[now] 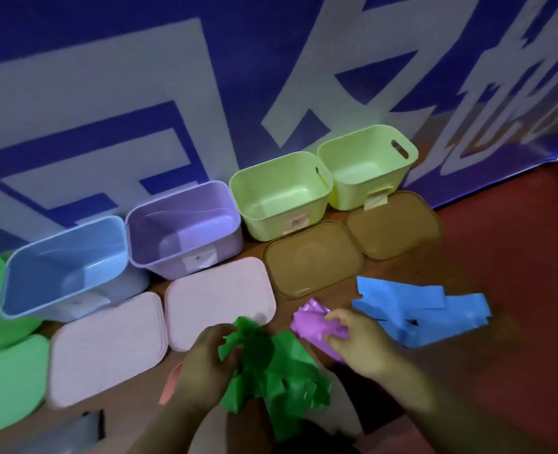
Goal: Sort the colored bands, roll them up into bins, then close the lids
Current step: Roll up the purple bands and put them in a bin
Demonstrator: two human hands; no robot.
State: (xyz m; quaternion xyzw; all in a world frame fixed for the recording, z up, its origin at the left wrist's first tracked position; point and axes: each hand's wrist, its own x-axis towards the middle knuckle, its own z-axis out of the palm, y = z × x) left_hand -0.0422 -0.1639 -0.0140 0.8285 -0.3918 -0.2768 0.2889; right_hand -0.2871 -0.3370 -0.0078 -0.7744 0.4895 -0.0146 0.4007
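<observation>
**Bands in hand, bins open along the wall**

Bare reddish-brown floor (500, 257) lies open to the right of the blue bands (418, 311); a blue-and-white banner (140, 93) closes off the back. The left hand (205, 365) has its fingers closed around a bunch of green bands (271, 371). The right hand (356, 339) pinches the purple bands (316, 326), though blur hides the exact grip. The blue bin (64, 267), purple bin (186, 227) and two light green bins (280, 194) seem empty, with lids (218, 299) lying flat in front.
</observation>
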